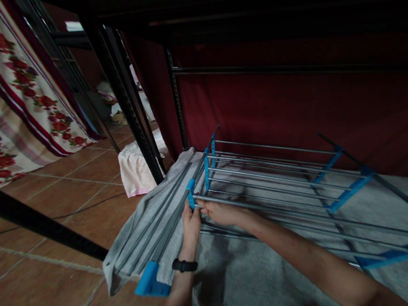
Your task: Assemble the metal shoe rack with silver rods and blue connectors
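Observation:
A metal-and-blue-plastic drying rack [273, 180] lies across a grey cloth [227, 273], its silver rods running to blue end brackets. At its near left side, my left hand [191, 222], with a black band on the wrist, is closed around the lower part of a blue bracket [190, 191]. My right hand [221, 212] reaches in from the right beneath a silver rod [250, 201]. Its fingers are closed at the rod ends by that same bracket, close to my left fingertips. The fingers partly hide the joint between rod and bracket.
Grey tubes and a blue plastic foot [152, 279] lie left of my hands. Black shelf posts [125, 93] stand at the left, with dark framing overhead. A dark red cloth [292, 103] hangs behind. A floral curtain [22, 92] and striped cloth [137, 165] are farther left.

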The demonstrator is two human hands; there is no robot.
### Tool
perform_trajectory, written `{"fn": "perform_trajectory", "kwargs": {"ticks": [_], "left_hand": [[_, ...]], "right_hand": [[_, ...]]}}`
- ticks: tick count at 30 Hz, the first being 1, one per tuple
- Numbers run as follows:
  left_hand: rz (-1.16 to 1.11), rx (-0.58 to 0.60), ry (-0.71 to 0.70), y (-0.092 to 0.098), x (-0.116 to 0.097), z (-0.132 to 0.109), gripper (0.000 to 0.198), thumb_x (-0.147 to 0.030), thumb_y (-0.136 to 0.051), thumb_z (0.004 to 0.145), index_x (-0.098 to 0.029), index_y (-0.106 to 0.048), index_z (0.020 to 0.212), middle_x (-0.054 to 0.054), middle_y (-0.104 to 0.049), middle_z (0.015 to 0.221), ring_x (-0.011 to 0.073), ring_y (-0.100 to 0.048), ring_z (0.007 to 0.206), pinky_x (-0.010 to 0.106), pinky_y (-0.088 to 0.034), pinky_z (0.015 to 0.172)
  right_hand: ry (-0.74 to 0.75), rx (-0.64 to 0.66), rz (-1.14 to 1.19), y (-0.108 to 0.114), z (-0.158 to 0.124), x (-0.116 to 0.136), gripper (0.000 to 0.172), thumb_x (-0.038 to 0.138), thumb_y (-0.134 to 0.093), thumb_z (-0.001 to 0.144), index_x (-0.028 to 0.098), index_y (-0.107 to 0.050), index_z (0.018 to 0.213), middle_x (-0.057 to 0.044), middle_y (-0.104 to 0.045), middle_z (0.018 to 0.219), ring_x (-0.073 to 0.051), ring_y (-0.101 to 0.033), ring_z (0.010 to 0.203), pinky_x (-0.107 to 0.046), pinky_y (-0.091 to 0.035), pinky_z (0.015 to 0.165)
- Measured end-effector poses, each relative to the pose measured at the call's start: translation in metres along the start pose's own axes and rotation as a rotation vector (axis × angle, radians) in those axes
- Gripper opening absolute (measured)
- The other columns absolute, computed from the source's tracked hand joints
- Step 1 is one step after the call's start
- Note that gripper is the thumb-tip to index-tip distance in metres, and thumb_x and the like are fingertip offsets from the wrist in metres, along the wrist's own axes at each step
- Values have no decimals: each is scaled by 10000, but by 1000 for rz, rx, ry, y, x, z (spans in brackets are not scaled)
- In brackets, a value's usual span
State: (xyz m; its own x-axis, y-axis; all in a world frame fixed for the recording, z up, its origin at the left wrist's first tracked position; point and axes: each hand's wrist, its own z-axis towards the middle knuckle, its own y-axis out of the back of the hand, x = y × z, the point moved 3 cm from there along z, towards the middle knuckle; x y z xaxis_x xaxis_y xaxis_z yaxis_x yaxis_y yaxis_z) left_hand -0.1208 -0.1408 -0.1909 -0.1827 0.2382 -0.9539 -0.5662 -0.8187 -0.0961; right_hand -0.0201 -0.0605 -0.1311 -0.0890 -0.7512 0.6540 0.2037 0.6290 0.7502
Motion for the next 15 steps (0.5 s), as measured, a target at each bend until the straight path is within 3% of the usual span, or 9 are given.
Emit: {"fn": "perform_trajectory", "kwargs": {"ticks": [3, 10, 15], "left_hand": [[-7, 12, -14, 0, -1, 1, 224, -246, -602, 761, -218, -663, 975, 46, -683, 953, 219, -639, 1029, 421, -437, 1089], [14, 4, 1, 0, 2, 1, 248, -257, -615, 778, -201, -685, 1009, 45, -695, 906, 218, -644, 1021, 414, -420, 1121], [13, 8, -15, 0, 4, 1, 334, -258, -612, 783, -192, -694, 1100, 79, -718, 1042, 243, -632, 1126, 440, -404, 1144]], "right_hand": [[-8, 13, -13, 1, -1, 0, 549, 198, -495, 994, 201, -442, 1540, -134, -521, 1527, -297, -518, 1387, -507, -415, 1158], [6, 22, 99, 0, 5, -4, 507, 167, -468, 991, 207, -510, 1494, -91, -519, 1536, -266, -507, 1400, -475, -392, 1183], [-23, 26, 46, 5, -1, 3, 519, 191, -474, 995, 221, -482, 1513, -78, -528, 1531, -264, -506, 1401, -472, -390, 1184]]}}
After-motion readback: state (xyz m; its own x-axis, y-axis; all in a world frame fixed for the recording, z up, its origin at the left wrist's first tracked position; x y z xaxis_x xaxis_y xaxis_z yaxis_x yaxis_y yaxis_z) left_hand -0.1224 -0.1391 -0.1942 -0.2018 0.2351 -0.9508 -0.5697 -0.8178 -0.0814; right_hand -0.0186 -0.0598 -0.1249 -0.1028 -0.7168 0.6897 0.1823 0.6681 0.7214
